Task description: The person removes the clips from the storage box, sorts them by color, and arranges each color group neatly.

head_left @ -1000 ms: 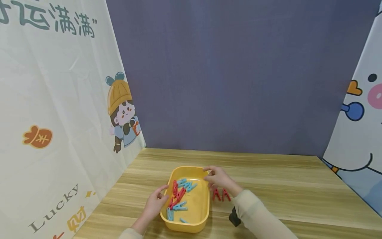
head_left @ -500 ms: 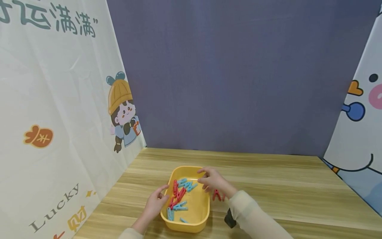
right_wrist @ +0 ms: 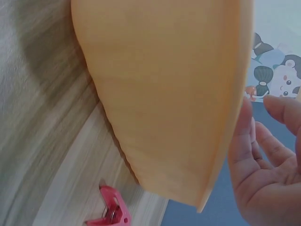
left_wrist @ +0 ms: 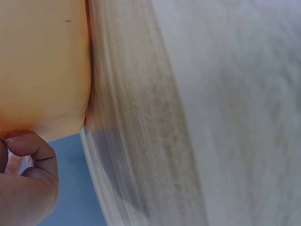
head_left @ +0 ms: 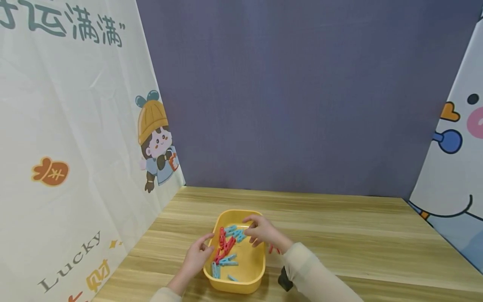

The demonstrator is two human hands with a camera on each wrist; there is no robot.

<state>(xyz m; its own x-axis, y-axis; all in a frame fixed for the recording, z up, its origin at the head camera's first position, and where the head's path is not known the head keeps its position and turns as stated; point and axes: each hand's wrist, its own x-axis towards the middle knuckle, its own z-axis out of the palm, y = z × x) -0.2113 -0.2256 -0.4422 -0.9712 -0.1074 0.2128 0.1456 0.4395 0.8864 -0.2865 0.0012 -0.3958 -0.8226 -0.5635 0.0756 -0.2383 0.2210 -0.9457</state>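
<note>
A yellow plastic basin (head_left: 235, 287) stands on the wooden table. Red clothespins (head_left: 228, 246) and several light blue clothespins (head_left: 228, 261) lie in it, mostly along its left side and far end. My left hand (head_left: 195, 256) holds the basin's left rim, with thumb and finger right at the edge in the left wrist view. Over the right part of the basin hovers my right hand (head_left: 262, 231). Its thumb and fingers are loosely bent and spread apart, with nothing between them. In the right wrist view the hand (right_wrist: 268, 174) is just past the basin's rim.
Right of the basin, a red clothespin (right_wrist: 113, 209) lies on the table, partly hidden by the right arm in the head view. A small black object (head_left: 285, 280) sits beside the right sleeve. A dark blue cloth (head_left: 286, 100) hangs behind the table (head_left: 358, 239).
My right hand has moved left from the basin's right rim to over its inside, its forearm now covering more of the red clothespins on the table. The left hand and basin have stayed put.
</note>
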